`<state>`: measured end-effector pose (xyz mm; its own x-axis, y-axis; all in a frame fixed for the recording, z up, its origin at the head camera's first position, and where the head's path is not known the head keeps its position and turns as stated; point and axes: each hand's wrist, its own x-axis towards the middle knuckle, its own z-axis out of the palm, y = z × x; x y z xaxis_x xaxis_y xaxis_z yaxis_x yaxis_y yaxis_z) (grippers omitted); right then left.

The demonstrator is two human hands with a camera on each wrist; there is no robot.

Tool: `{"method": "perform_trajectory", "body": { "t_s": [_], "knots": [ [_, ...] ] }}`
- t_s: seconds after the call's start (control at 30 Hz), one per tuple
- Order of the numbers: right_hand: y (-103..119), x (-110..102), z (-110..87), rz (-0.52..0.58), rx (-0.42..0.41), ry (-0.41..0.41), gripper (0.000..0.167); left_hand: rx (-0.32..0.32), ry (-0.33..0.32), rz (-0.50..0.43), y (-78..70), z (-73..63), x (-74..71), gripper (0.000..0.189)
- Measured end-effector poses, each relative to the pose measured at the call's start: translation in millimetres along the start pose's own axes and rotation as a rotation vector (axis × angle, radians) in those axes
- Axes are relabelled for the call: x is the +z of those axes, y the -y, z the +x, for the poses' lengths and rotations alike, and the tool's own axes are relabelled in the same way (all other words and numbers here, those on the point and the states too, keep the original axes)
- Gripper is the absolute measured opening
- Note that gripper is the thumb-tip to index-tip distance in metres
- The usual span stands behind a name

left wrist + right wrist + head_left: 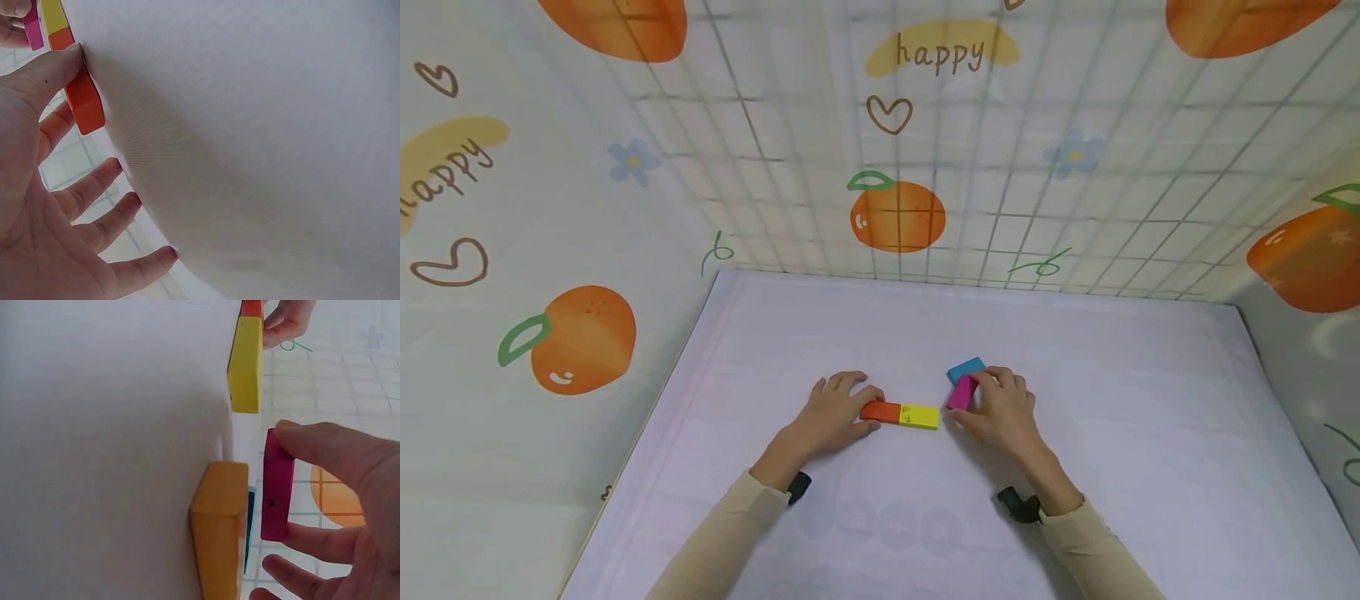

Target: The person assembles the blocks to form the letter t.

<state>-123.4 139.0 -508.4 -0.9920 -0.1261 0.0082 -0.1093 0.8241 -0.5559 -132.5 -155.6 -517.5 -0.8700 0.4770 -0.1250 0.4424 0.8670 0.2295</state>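
Observation:
My left hand [829, 418] pinches an orange block [85, 103] between thumb and forefinger, its other fingertips down on the white tabletop. End to end with that block lies a yellow one [920, 417], forming a short row. To the right of the row, my right hand [1004, 412] grips a magenta block [277, 484] by its two ends, thumb at one and a finger at the other. Just behind the magenta piece lies a blue block [965, 368], partly covered by it in the head view. A light orange block [219, 531] shows in the right wrist view, hidden in the head view.
The white tabletop [1120, 392] spreads around both hands. Curtains printed with oranges and hearts stand along its left, back and right sides, with a wire grid [1045, 217] at the back. Each wrist wears a black camera mount [1021, 505].

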Motion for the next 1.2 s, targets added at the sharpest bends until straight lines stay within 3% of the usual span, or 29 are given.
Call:
{"method": "perform_trajectory", "body": {
  "t_s": [0.77, 1.2],
  "knots": [
    [10.9, 7.0, 7.0, 0.014, -0.087, -0.007, 0.067, 0.003, -0.006, -0.001, -1.8, -2.1, -1.1, 0.04],
    [27.0, 15.6, 20.0, -0.003, -0.114, 0.032, 0.069, -0.006, 0.0, -0.007, -2.8, -2.0, -2.9, 0.041]
  ]
}}
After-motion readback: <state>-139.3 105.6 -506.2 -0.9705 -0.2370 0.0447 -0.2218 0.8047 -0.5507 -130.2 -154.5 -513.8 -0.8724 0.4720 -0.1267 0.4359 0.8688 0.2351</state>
